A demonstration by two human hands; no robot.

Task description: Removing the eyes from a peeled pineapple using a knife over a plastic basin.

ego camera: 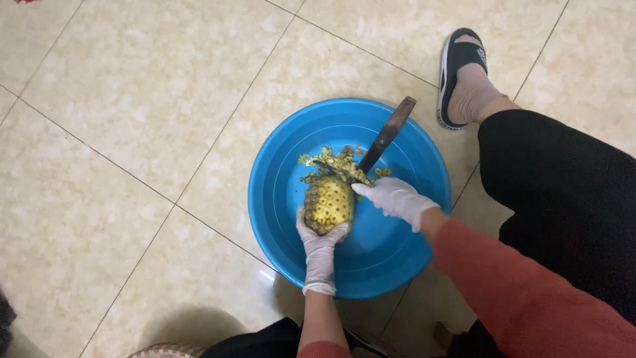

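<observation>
A peeled yellow pineapple (328,202) stands in a round blue basin (291,139) on the floor. My left hand (319,248), in a white glove, grips the pineapple from below. My right hand (395,197), also gloved, rests beside the pineapple's upper right and holds a dark long-bladed knife (387,134) that points up and right over the basin. Cut peel scraps (338,162) lie in the basin just above the fruit.
The basin sits on beige floor tiles (132,99). My foot in a black-and-white slipper (458,66) is at the upper right, with my black trouser leg (563,192) beside the basin. A woven object's edge (165,350) shows at the bottom.
</observation>
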